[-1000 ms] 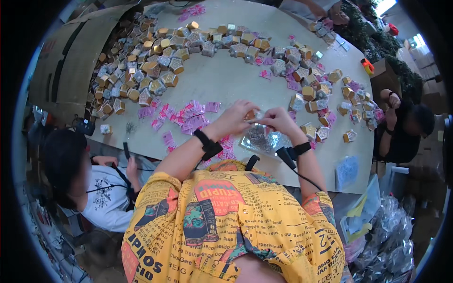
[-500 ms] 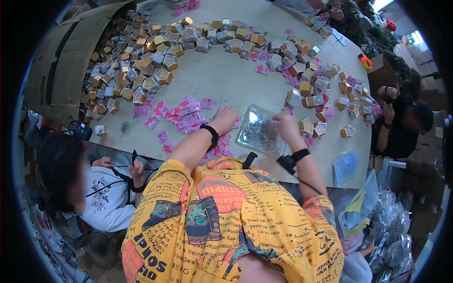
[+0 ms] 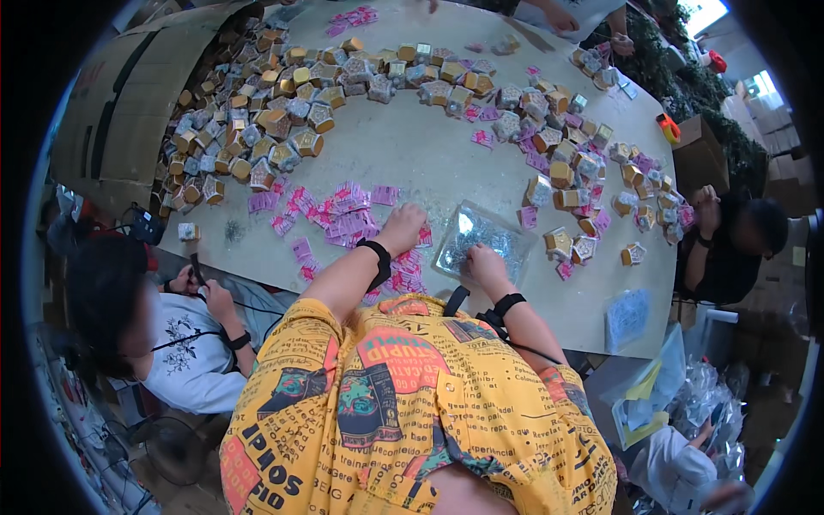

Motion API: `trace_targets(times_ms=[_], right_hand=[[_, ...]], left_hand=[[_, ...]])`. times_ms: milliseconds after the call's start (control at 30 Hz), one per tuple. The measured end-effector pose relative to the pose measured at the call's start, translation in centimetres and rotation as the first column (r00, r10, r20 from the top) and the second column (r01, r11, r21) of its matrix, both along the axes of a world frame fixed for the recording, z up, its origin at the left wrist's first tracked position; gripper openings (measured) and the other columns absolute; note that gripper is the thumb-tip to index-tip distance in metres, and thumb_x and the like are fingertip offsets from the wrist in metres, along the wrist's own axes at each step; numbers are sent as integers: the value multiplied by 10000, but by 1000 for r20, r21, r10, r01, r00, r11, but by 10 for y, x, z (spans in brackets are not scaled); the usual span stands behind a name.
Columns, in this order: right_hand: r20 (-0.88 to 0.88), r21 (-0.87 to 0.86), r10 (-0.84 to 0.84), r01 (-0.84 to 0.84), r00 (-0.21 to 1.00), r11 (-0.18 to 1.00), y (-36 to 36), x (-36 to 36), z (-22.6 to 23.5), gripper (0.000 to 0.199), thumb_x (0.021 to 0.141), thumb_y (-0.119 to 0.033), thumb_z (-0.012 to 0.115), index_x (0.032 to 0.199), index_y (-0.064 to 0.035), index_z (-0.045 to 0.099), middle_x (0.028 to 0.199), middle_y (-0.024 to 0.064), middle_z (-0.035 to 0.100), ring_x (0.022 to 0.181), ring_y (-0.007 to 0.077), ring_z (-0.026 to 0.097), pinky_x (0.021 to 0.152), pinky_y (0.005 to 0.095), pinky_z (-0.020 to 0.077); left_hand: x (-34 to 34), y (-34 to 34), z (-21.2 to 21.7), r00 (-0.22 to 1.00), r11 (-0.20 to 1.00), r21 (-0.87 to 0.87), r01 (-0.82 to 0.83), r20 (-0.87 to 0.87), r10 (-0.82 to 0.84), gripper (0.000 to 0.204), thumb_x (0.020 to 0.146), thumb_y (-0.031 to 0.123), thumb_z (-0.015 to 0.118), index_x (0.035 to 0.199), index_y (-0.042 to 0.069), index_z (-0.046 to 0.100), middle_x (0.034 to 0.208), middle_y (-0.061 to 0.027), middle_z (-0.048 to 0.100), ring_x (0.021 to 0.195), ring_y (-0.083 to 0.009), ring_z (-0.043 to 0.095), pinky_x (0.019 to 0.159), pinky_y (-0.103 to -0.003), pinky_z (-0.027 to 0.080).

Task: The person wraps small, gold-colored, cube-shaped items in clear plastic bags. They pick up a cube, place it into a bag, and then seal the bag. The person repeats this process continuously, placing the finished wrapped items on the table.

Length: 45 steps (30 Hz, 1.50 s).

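My left hand (image 3: 403, 230) is closed low over the table, left of the tray. At its fingertips shows a pink printed tag (image 3: 425, 235), pinched between them. My right hand (image 3: 487, 266) reaches into the near part of a shallow clear tray (image 3: 464, 211), its fingers drawn together; what they hold, if anything, is too small to make out. Inside the tray lies a tangle of thin silvery pieces (image 3: 506, 243). Loose pink tags (image 3: 349, 210) are heaped left of my left hand and partly under my forearm.
Many small gold-and-white house-shaped ornaments (image 3: 279, 120) curve across the far table (image 3: 403, 146) and down its right side. A large cardboard box (image 3: 120, 112) is at left. Co-workers sit at left (image 3: 193, 352) and right (image 3: 730, 232). A clear bag (image 3: 627, 319) lies near the right edge.
My right hand has moved left and nearer me, from the tray's right side down into its near part. My left hand stays almost in place. The co-worker at left has lowered their hands.
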State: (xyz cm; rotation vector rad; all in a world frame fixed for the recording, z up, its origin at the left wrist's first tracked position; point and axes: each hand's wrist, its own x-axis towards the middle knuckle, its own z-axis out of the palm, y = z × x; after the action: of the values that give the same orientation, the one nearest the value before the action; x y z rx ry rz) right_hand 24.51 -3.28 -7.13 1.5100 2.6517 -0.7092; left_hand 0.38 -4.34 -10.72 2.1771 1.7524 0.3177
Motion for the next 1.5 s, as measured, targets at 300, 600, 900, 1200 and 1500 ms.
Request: trace_targets(times_ms=[300, 600, 900, 1200, 1500], right_hand=[[-175, 61, -82, 94, 981, 994, 3, 13, 17, 107, 781, -118, 560, 822, -33, 611, 879, 131, 599, 801, 336, 608, 706, 428, 499], [-73, 58, -14, 18, 997, 998, 6, 2, 0, 131, 768, -164, 570, 817, -59, 632, 900, 133, 603, 788, 330, 617, 696, 430, 505], [0, 48, -4, 4, 1000, 999, 5, -4, 6, 145, 768, -169, 567, 784, -43, 638, 891, 148, 612, 791, 322, 621, 704, 429, 507], [-136, 246, 1, 32, 991, 969, 0, 7, 31, 62, 746, -126, 600, 742, -64, 610, 800, 102, 604, 725, 302, 612, 636, 397, 500], [-402, 152, -177, 256, 898, 955, -4, 21, 47, 102, 734, -141, 659, 745, -47, 623, 762, 102, 608, 688, 295, 600, 594, 370, 481]], left_hand=[[-15, -1, 56, 882, 960, -230, -160, 403, 244, 127, 694, 100, 615, 764, 19, 683, 673, -130, 639, 633, -232, 634, 581, -338, 493], [-17, -1, 74, 779, 981, -74, -179, 599, 187, 188, 748, 172, 640, 807, -2, 678, 711, -120, 626, 646, -224, 619, 602, -321, 471], [-11, 3, 83, 692, 951, -157, -267, 655, 303, 166, 766, 152, 643, 812, -1, 689, 680, -93, 650, 583, -142, 607, 548, -275, 465], [-5, 12, 87, 464, 894, -203, -400, 796, 388, 95, 742, 68, 682, 812, 4, 682, 714, -49, 661, 649, -94, 599, 612, -234, 477], [3, 19, 93, 269, 918, -241, -316, 905, 330, 121, 759, 17, 637, 877, -9, 643, 746, -49, 638, 684, -95, 603, 622, -218, 481]])
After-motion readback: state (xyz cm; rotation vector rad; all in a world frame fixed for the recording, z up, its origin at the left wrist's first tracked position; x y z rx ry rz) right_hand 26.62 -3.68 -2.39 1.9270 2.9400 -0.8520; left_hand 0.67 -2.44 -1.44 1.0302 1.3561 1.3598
